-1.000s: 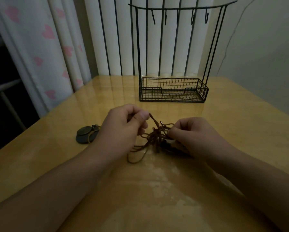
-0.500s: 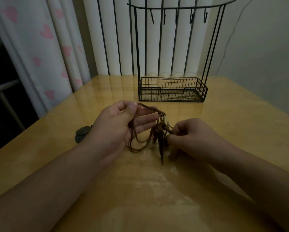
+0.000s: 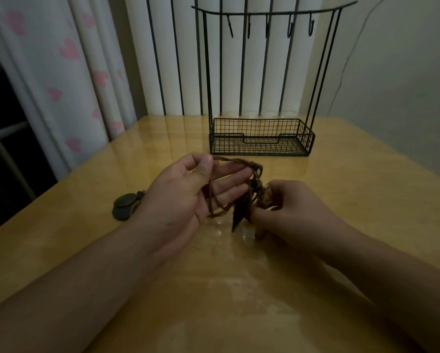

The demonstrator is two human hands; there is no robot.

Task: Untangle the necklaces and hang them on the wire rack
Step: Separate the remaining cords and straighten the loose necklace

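Two bare forearms reach in over the glossy yellow worktop (image 3: 239, 289). The left hand (image 3: 188, 197) is turned palm up with its fingers (image 3: 229, 186) stretched out and slightly apart, and brown necklace cords (image 3: 235, 161) are looped over them, the thumb pressing a strand near the index finger. The right hand (image 3: 290, 210) has its fingers curled, pinching the knotted part of the tangle (image 3: 257, 187), from which a dark pointed pendant (image 3: 238, 217) hangs just above the worktop. Left of the left hand, round dark pendants (image 3: 123, 203) lie on the worktop. Farther back stands the black wire rack (image 3: 261, 137), basket at its base, its hooks (image 3: 290, 25) bare
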